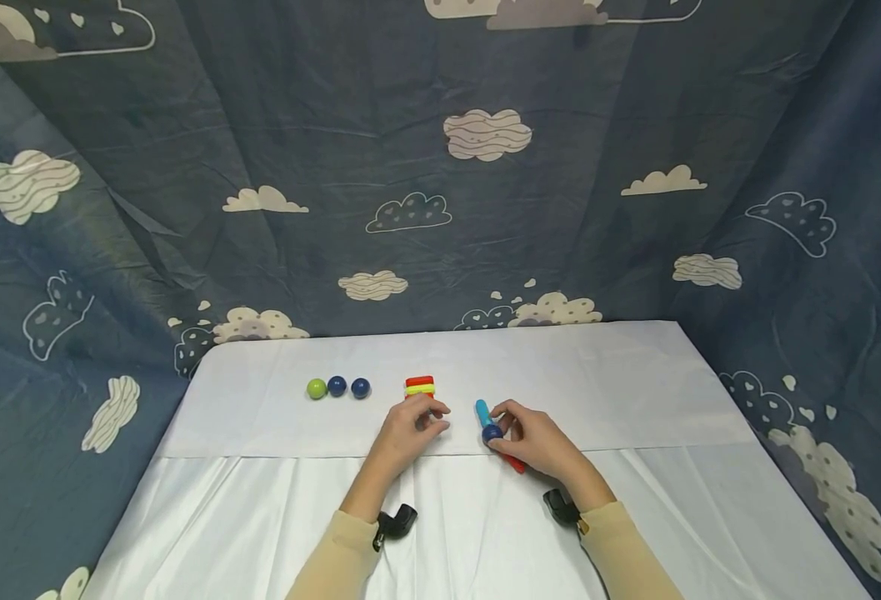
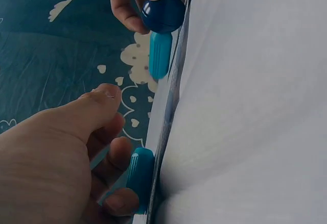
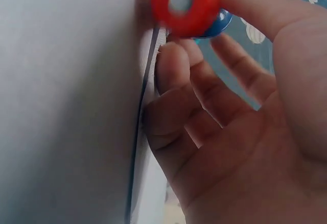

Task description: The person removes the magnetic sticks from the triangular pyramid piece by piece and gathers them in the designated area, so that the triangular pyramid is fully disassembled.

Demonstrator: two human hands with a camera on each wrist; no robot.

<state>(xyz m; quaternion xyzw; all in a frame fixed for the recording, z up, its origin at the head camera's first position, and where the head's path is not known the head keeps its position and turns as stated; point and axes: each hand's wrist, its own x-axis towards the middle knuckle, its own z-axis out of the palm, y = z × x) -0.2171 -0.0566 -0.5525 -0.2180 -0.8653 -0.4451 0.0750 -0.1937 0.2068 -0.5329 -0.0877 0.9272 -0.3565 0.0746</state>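
Note:
My right hand (image 1: 543, 442) pinches a dark blue ball (image 1: 491, 432) between thumb and fingers. A light blue stick (image 1: 482, 410) joins the ball on its far side, and a red stick (image 1: 513, 463) extends from its near side, in one line. In the right wrist view the red stick's round end (image 3: 204, 4) faces the camera. To the left, my left hand (image 1: 404, 433) holds nothing, its fingers loosely bent. Just beyond it lie red and yellow sticks (image 1: 420, 389), partly hidden by its fingers. Another blue stick (image 2: 140, 175) lies by its fingers in the left wrist view; contact is unclear.
A green ball (image 1: 316, 388) and two dark blue balls (image 1: 348, 387) sit in a row at the back left of the white-covered table (image 1: 598, 375). A dark cloud-patterned cloth (image 1: 297, 125) hangs behind and on both sides.

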